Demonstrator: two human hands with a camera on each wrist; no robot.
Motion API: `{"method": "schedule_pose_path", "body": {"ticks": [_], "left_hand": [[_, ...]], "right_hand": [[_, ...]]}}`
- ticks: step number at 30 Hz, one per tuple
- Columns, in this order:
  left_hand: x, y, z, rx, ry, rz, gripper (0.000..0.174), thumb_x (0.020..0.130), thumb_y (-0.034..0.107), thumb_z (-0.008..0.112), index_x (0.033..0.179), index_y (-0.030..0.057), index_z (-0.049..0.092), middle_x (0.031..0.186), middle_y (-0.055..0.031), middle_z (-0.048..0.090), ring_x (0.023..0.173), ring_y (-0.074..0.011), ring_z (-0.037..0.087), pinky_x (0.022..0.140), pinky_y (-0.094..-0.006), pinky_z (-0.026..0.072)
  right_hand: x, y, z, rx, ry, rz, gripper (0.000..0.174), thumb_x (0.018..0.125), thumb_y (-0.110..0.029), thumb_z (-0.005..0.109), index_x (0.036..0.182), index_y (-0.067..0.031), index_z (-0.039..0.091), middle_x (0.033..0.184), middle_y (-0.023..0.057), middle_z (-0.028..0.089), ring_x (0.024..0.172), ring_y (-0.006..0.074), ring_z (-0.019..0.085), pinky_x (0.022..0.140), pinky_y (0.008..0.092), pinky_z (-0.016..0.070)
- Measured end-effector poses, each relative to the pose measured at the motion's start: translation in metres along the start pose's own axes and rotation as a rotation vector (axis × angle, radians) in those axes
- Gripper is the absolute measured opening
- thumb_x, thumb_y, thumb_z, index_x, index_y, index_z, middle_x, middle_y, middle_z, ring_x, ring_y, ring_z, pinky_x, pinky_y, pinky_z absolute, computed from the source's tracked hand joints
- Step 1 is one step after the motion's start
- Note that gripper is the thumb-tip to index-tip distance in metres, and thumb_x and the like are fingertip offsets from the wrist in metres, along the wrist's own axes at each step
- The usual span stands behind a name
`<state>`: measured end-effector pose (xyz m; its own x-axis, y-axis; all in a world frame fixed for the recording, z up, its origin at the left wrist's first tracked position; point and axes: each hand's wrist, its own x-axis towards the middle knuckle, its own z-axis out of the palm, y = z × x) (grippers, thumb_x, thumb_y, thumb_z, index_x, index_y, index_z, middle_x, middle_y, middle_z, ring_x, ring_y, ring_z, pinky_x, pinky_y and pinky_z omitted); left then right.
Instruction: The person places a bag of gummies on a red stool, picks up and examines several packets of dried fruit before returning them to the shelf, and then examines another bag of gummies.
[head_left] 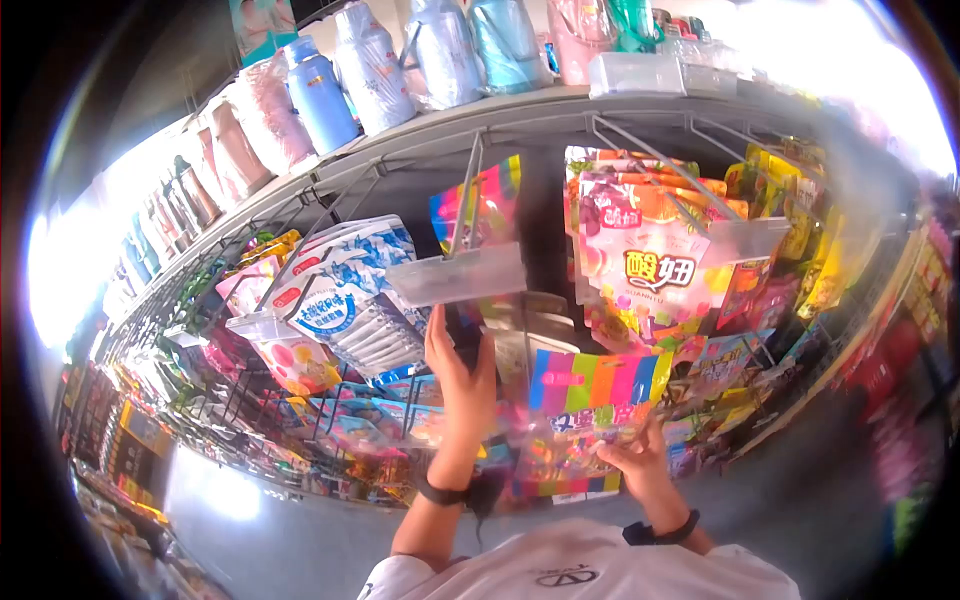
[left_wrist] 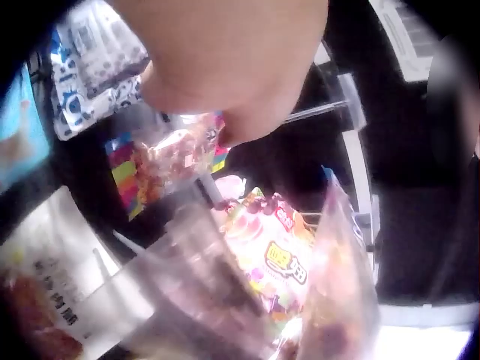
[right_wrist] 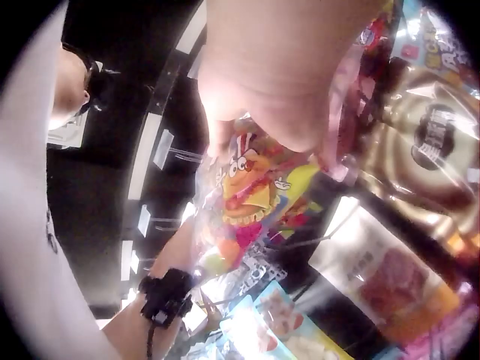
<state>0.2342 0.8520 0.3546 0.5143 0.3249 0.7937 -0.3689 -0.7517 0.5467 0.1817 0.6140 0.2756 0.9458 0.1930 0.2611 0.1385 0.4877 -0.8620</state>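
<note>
My right hand (head_left: 645, 460) pinches the right edge of a candy bag (head_left: 600, 380) with bright vertical stripes on top and a clear, candy-filled front. In the right wrist view, the bag shows a burger cartoon (right_wrist: 249, 187) close under that hand. My left hand (head_left: 468, 385) is raised with its fingers extended upward, right at a clear label holder (head_left: 460, 276) on the end of a display hook. Behind that holder hangs another striped bag (head_left: 480, 205). The left wrist view has a striped bag (left_wrist: 169, 161) just beyond the left hand, whose fingertips are partly hidden.
Blue-and-white bags (head_left: 355, 300) hang to the left, pink candy bags (head_left: 650, 255) to the right. Several thermos flasks (head_left: 375, 70) stand on the shelf above. Metal hooks (head_left: 475, 180) stick out toward me, and more packets (head_left: 370, 420) hang lower down.
</note>
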Motion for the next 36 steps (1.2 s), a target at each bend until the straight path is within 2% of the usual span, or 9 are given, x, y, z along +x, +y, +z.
{"method": "schedule_pose_path", "body": {"ticks": [1, 3, 5, 7, 11, 19, 21, 26, 36], "left_hand": [[-0.013, 0.003, -0.007, 0.023, 0.009, 0.064, 0.051, 0.088, 0.003, 0.064, 0.135, -0.0031, 0.043, 0.128, -0.0206, 0.052, 0.118, -0.0345, 0.050, 0.105, -0.0441, 0.0365], [-0.058, -0.013, -0.021, -0.507, -0.365, -0.159, 0.043, 0.095, 0.014, 0.059, 0.133, -0.0039, 0.047, 0.125, -0.0160, 0.055, 0.112, -0.0260, 0.055, 0.100, -0.0401, 0.0411], [-0.089, -0.008, -0.045, -0.591, -0.615, -0.504, 0.044, 0.098, 0.024, 0.055, 0.130, -0.0046, 0.049, 0.126, -0.0132, 0.055, 0.112, -0.0220, 0.055, 0.098, -0.0376, 0.0431], [-0.119, -0.025, -0.055, -0.789, -0.659, -0.681, 0.058, 0.099, 0.043, 0.051, 0.131, -0.0052, 0.050, 0.131, -0.0120, 0.054, 0.118, -0.0195, 0.054, 0.098, -0.0347, 0.0453], [-0.109, 0.000, -0.073, -0.716, -0.629, -0.525, 0.070, 0.072, 0.020, 0.084, 0.131, -0.0027, 0.054, 0.133, -0.0124, 0.055, 0.120, -0.0218, 0.054, 0.096, -0.0339, 0.0476], [-0.095, 0.008, -0.094, -0.197, -0.679, -0.038, 0.069, 0.067, 0.019, 0.087, 0.127, -0.0005, 0.058, 0.122, -0.0145, 0.062, 0.113, -0.0229, 0.058, 0.094, -0.0362, 0.0470], [-0.104, 0.012, -0.100, -0.544, -0.711, -0.579, 0.054, 0.074, 0.009, 0.084, 0.121, -0.0005, 0.060, 0.106, -0.0065, 0.070, 0.092, -0.0131, 0.066, 0.078, -0.0281, 0.0527], [-0.110, 0.004, -0.101, -0.733, -0.573, -0.810, 0.042, 0.083, 0.006, 0.077, 0.119, -0.0049, 0.058, 0.106, -0.0078, 0.069, 0.094, -0.0120, 0.066, 0.079, -0.0278, 0.0536], [-0.095, 0.011, -0.103, -0.739, -0.495, -0.761, 0.040, 0.087, 0.008, 0.074, 0.120, -0.0063, 0.057, 0.103, -0.0081, 0.069, 0.092, -0.0132, 0.066, 0.083, -0.0286, 0.0529]], "right_hand": [[-0.001, 0.010, -0.009, -0.059, 0.025, 0.018, 0.054, 0.081, 0.010, 0.071, 0.126, -0.0035, 0.045, 0.117, 0.0046, 0.059, 0.101, 0.0153, 0.064, 0.086, 0.0312, 0.0555], [-0.009, 0.014, -0.009, -0.063, 0.037, 0.046, 0.054, 0.080, 0.009, 0.073, 0.125, -0.0034, 0.045, 0.115, 0.0036, 0.059, 0.099, 0.0137, 0.064, 0.083, 0.0292, 0.0552], [-0.001, -0.001, 0.005, 0.036, 0.009, 0.065, 0.055, 0.079, 0.007, 0.075, 0.125, -0.0033, 0.046, 0.113, 0.0028, 0.059, 0.097, 0.0122, 0.064, 0.080, 0.0269, 0.0544], [0.001, 0.006, 0.005, -0.004, 0.014, 0.074, 0.053, 0.080, 0.004, 0.076, 0.124, -0.0035, 0.047, 0.113, 0.0034, 0.060, 0.097, 0.0120, 0.064, 0.080, 0.0263, 0.0536], [0.011, -0.012, 0.025, -0.061, -0.013, 0.114, 0.053, 0.081, 0.000, 0.076, 0.125, -0.0037, 0.047, 0.115, 0.0053, 0.061, 0.098, 0.0121, 0.064, 0.082, 0.0271, 0.0527], [0.018, -0.011, 0.044, -0.022, -0.095, 0.090, 0.061, 0.087, -0.005, 0.072, 0.139, -0.0020, 0.040, 0.127, 0.0063, 0.056, 0.117, 0.0141, 0.054, 0.099, 0.0327, 0.0446], [0.018, -0.011, 0.043, -0.019, -0.148, 0.055, 0.057, 0.091, -0.010, 0.067, 0.140, -0.0021, 0.040, 0.131, 0.0064, 0.054, 0.120, 0.0143, 0.051, 0.102, 0.0338, 0.0411], [0.012, -0.021, 0.045, -0.078, -0.217, 0.059, 0.046, 0.099, -0.018, 0.056, 0.140, -0.0009, 0.043, 0.135, 0.0068, 0.052, 0.124, 0.0146, 0.047, 0.103, 0.0338, 0.0376], [0.007, -0.016, 0.043, -0.305, -0.018, -0.177, 0.041, 0.091, 0.000, 0.066, 0.128, 0.0008, 0.050, 0.121, 0.0124, 0.057, 0.109, 0.0163, 0.059, 0.089, 0.0303, 0.0491]]}}
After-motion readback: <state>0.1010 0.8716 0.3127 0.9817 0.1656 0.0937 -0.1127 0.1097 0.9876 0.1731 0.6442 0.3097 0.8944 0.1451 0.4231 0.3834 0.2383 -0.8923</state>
